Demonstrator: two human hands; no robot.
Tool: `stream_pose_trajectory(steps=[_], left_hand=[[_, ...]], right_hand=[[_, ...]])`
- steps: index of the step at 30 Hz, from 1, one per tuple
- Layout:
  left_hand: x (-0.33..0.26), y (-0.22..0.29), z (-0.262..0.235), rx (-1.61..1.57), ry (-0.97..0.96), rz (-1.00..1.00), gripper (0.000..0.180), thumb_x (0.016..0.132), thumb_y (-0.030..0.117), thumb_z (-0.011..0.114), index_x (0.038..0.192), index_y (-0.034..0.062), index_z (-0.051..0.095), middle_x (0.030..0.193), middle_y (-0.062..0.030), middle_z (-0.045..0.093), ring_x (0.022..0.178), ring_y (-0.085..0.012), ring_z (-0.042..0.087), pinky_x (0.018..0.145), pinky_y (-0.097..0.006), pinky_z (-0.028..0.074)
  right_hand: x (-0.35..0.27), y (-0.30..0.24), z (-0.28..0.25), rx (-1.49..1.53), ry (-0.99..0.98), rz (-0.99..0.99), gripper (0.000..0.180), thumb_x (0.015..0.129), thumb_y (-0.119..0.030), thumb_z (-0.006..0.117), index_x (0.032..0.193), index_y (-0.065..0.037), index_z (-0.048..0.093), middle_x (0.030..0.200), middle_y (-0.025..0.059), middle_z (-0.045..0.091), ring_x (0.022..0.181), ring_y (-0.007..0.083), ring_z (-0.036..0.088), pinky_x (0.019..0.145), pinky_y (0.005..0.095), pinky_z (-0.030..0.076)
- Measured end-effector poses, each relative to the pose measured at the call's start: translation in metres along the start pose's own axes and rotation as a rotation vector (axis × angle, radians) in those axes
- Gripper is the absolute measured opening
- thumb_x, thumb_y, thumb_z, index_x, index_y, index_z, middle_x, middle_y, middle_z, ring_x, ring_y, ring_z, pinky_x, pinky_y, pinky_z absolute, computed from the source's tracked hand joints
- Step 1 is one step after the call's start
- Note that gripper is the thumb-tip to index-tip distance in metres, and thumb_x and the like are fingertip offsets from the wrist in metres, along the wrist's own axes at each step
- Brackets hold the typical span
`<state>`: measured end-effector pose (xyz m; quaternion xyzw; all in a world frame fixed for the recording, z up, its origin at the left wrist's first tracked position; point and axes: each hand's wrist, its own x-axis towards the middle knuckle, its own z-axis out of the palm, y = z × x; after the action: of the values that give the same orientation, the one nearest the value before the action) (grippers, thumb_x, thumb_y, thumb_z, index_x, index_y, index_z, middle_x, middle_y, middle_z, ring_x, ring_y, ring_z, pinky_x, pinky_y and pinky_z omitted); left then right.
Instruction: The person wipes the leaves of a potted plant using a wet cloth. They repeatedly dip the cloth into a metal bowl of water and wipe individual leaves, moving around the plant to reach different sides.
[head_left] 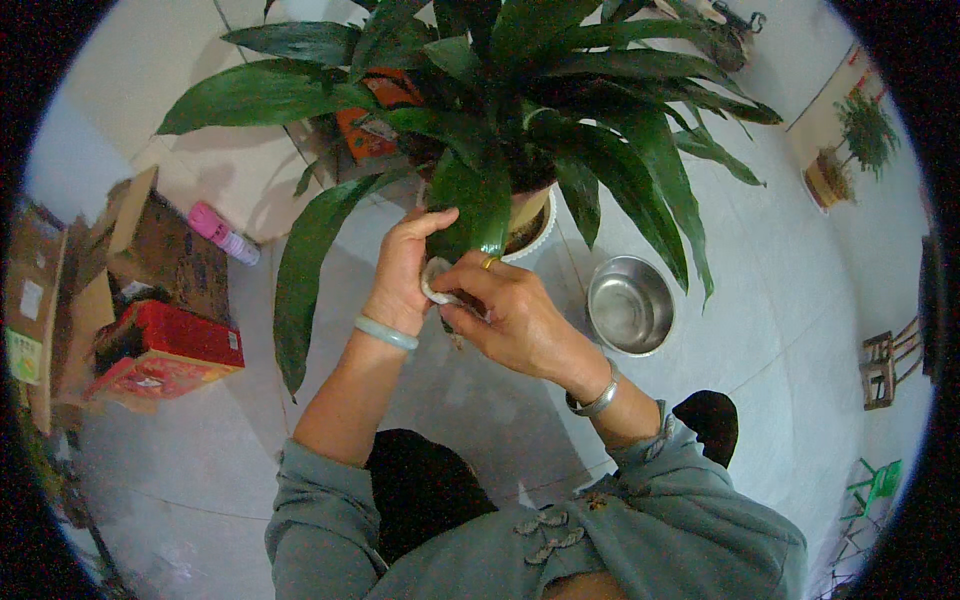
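A big green leaf (468,205) of the potted plant hangs toward me, its lower end between my hands. My left hand (402,262) is at the leaf's left edge, its thumb lying against the leaf and its other fingers hidden. My right hand (515,318) is closed on a crumpled whitish cloth (437,284), which it presses near the leaf's lower end. The leaf's tip is hidden by my right hand. Behind the leaf, part of a white pot rim (545,232) shows.
Right of my hands, a round metal bowl (630,305) stands on the pale tiled floor. Cardboard boxes (165,245), a red box (175,350) and a pink spray can (222,232) lie on the left. A small potted plant (830,180) and wooden chair (878,370) are far right.
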<state>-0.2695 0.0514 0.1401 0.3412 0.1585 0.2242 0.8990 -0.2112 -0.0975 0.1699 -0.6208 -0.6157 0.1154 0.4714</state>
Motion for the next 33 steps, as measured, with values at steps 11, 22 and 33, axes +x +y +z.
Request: stream_pose_trajectory(steps=[11,22,33], left_hand=[[0.007,-0.005,-0.015,0.055,0.021,-0.005,0.035,0.081,-0.002,0.053,0.115,0.0035,0.059,0.112,-0.0095,0.063,0.103,-0.0238,0.061,0.091,-0.037,0.049],[0.008,-0.008,0.002,0.179,0.17,-0.011,0.041,0.071,-0.005,0.051,0.111,0.0039,0.057,0.104,-0.0076,0.063,0.096,-0.0241,0.061,0.087,-0.036,0.05],[-0.007,0.008,0.032,-0.082,-0.306,0.018,0.038,0.094,0.027,0.053,0.124,0.0031,0.053,0.127,-0.0093,0.055,0.119,-0.0235,0.05,0.105,-0.041,0.036]], right_hand=[[0.037,0.04,-0.012,-0.312,0.374,-0.074,0.013,0.079,-0.007,0.062,0.09,-0.002,0.065,0.08,0.015,0.059,0.074,0.0321,0.061,0.063,0.0405,0.049],[0.001,0.055,-0.055,0.075,-0.032,0.124,0.02,0.082,-0.008,0.061,0.1,0.0,0.065,0.082,0.0096,0.064,0.07,0.0182,0.06,0.063,0.0294,0.048],[-0.127,0.254,-0.07,0.295,0.523,0.704,0.023,0.079,-0.019,0.066,0.096,-0.003,0.067,0.082,0.0026,0.064,0.071,0.0142,0.057,0.065,0.0285,0.046]])
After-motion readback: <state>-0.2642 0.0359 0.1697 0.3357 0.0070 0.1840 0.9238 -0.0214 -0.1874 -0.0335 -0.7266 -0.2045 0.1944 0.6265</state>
